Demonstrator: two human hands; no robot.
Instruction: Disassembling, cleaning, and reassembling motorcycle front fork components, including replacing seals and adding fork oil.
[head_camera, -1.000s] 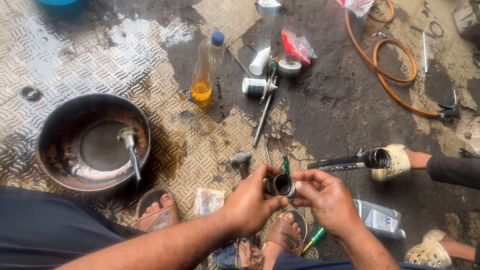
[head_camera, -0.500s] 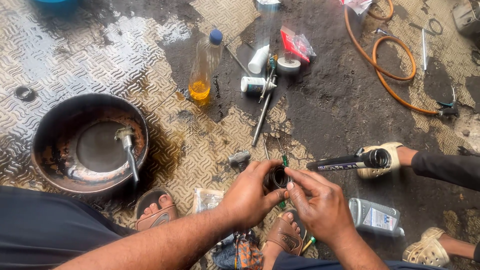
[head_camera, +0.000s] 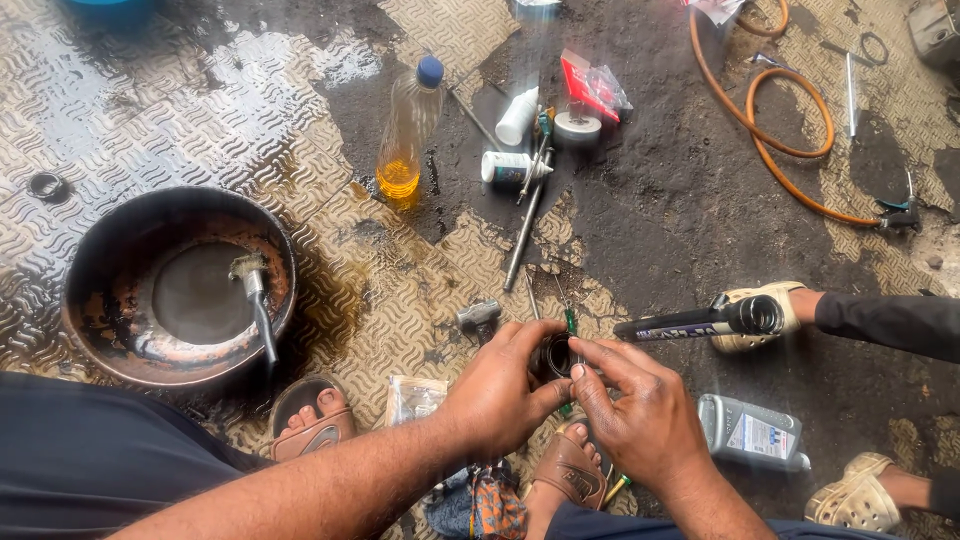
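Counts: two hands, one ring part, one pan, one bottle, one jug, one tube, one hose. Far left of the grip: rusty round pan (head_camera: 175, 285) with a brush (head_camera: 255, 300) lying in it. Up-left: clear bottle (head_camera: 405, 130) holding amber oil, upright. Just left: small hammer head (head_camera: 478, 316) on the checker plate floor (head_camera: 380, 270). Left hand (head_camera: 500, 395) clamps the dark ring-shaped part (head_camera: 556, 355), fingers wrapped round its side. Right hand (head_camera: 640, 410) pinches its rim, thumb and forefinger pressed together. Ring's open bore faces up toward the camera; no long axis to tell. Just right: dark tube (head_camera: 700, 322), long axis left-right, held by another person's gloved hand (head_camera: 765, 315). Below right: grey oil jug (head_camera: 752, 432), lying down. Far up-right: orange hose (head_camera: 790, 130), looped.
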